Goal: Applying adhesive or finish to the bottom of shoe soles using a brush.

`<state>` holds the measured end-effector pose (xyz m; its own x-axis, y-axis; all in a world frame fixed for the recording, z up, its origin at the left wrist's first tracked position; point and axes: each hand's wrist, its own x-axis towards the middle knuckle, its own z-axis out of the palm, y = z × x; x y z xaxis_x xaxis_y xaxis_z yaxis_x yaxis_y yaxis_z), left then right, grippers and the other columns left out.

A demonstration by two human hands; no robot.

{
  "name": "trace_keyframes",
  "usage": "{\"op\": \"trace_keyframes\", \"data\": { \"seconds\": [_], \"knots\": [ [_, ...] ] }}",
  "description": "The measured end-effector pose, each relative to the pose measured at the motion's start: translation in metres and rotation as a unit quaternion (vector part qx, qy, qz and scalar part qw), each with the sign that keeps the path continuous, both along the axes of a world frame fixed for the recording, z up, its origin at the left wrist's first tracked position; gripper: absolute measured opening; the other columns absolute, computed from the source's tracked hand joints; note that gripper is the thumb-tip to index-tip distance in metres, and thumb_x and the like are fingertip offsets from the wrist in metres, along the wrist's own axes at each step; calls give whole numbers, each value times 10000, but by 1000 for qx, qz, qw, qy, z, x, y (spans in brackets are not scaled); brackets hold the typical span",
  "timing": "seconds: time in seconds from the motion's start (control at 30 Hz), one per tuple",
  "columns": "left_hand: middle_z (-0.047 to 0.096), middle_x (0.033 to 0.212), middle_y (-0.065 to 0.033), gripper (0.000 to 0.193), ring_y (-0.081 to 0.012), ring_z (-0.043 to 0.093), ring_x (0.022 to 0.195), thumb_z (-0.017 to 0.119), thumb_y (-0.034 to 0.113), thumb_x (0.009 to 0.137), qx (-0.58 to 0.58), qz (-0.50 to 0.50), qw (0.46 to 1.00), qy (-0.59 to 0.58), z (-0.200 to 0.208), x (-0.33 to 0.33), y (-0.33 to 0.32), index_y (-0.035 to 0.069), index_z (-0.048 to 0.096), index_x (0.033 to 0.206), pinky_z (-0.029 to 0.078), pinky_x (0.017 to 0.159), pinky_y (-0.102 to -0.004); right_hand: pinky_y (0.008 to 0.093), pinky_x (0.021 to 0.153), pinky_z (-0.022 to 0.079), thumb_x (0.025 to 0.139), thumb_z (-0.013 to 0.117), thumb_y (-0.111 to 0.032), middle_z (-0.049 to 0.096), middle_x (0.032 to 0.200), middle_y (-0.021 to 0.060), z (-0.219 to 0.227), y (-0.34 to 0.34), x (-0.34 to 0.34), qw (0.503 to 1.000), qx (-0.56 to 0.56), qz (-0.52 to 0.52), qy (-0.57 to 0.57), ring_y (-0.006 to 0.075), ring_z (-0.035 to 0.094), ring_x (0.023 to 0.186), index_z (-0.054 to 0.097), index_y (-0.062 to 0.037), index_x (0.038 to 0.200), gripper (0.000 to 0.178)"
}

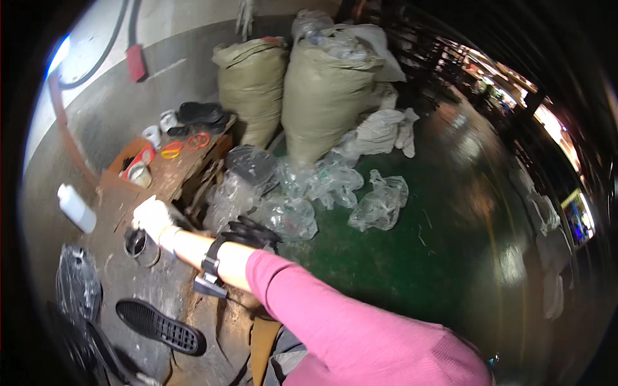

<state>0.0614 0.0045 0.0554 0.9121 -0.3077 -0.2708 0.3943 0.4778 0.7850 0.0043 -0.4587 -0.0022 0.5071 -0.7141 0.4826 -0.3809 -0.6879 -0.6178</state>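
My right arm, in a pink sleeve with a black band at the wrist, reaches across to the left over the worn workbench (145,283). At its end, my right hand (153,217) wears a white glove and looks curled closed, right beside a dark round pot (141,248). Glare on the glove hides the separate fingers and anything between them. Nearer to me lies a black shoe sole (161,327), tread side up. A white plastic bottle (77,209) stands left of the hand. My left hand does not show.
Beyond the hand, a wooden box (199,161) carries orange tape rolls (198,140), white cups (152,135) and black soles (199,114). Large stuffed sacks (328,96) stand behind. Clear plastic bags (380,199) litter the green floor. A black plastic bag (78,283) lies at the left.
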Motion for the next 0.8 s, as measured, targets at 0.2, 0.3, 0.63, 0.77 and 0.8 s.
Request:
{"op": "trace_keyframes", "data": {
  "seconds": [0.2, 0.3, 0.63, 0.77, 0.8],
  "knots": [
    [83, 1774, -205, 960, -330, 191, 1614, 537, 500, 1044, -374, -252, 892, -30, -28, -18, 32, -8, 44, 1692, 133, 1305, -578, 358, 836, 606, 955, 557, -107, 786, 943, 143, 40, 90, -23, 934, 118, 223, -253, 264, 757, 904, 791, -40, 942, 244],
    [346, 1683, -260, 901, -451, 359, 1527, 512, 617, 1037, -624, -287, 713, 140, -7, -45, -27, -22, 313, 1640, 260, 1235, -683, 335, 870, 605, 970, 645, -20, 769, 983, 128, 82, 110, -62, 985, -19, 118, -127, 204, 742, 932, 747, 20, 1091, 164],
    [492, 1569, -255, 829, -541, 613, 1266, 363, 660, 1077, -348, -288, 874, 177, -16, -86, -24, 32, 360, 1618, 530, 952, -773, 323, 970, 552, 1031, 611, -163, 762, 1158, 114, 51, 152, -13, 955, 6, 241, -171, 190, 710, 1076, 772, -10, 1190, 273],
    [445, 1594, -283, 833, -576, 608, 1253, 434, 644, 1065, 49, -382, 898, -214, -20, -85, -20, 40, 336, 1630, 536, 936, -777, 340, 996, 546, 1009, 606, -116, 766, 1186, 87, 60, 174, -21, 948, 30, 285, -137, 238, 715, 1091, 770, -87, 1184, 242],
    [445, 1594, -283, 833, -576, 608, 1253, 434, 644, 1065, 51, -381, 899, -211, -22, -84, -16, 40, 336, 1630, 536, 936, -777, 340, 996, 546, 1009, 606, -116, 766, 1186, 87, 65, 183, -26, 948, 33, 287, -136, 238, 715, 1091, 770, -87, 1184, 242]
  ]
}}
